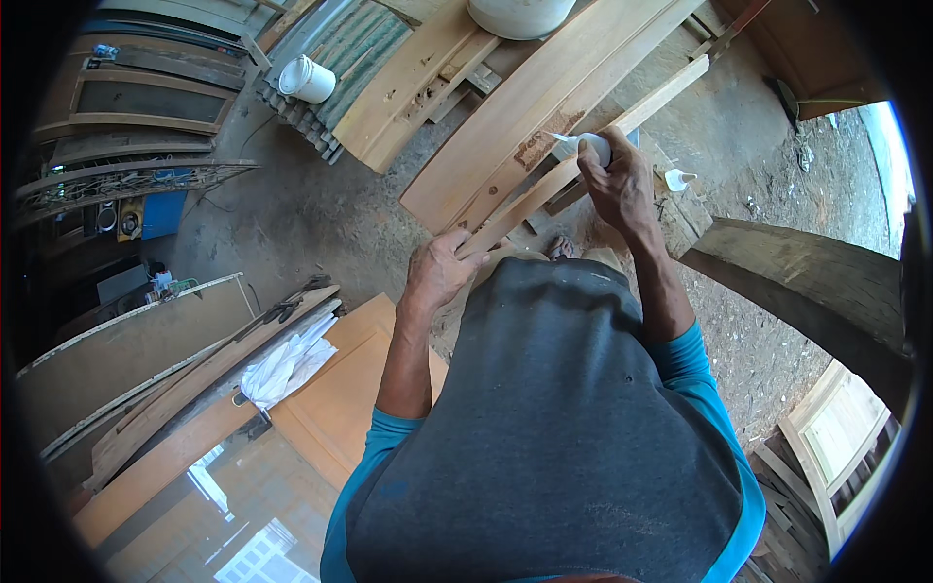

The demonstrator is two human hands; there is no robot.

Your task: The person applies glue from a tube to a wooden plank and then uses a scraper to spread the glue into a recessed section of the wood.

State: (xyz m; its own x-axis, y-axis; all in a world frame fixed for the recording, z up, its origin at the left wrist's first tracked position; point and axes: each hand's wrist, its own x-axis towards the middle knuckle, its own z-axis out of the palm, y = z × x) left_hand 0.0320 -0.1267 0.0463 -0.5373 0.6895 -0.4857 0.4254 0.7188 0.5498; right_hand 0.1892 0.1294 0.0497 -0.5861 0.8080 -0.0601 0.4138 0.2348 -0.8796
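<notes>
My left hand (pixel 437 274) is closed round the near end of a long, narrow wooden strip (pixel 527 202), which slants away to the far right. In my right hand (pixel 622 187) is a white squeeze bottle (pixel 595 149), its thin nozzle pointing left over the strip. The right fingers wrap the bottle's body and hide part of it and of the strip beneath. Alongside the strip lies a wide wooden plank (pixel 476 154) with brown patches on its face. I cannot tell whether anything is coming out of the nozzle.
Right of my right hand stands a small white nozzle bottle (pixel 678 180). Beyond the plank are another board (pixel 398 107), a white bucket (pixel 306 80) and corrugated sheets (pixel 364 49). A thick timber post (pixel 797 272) is close on the right; panels (pixel 335 374) lean behind on the left.
</notes>
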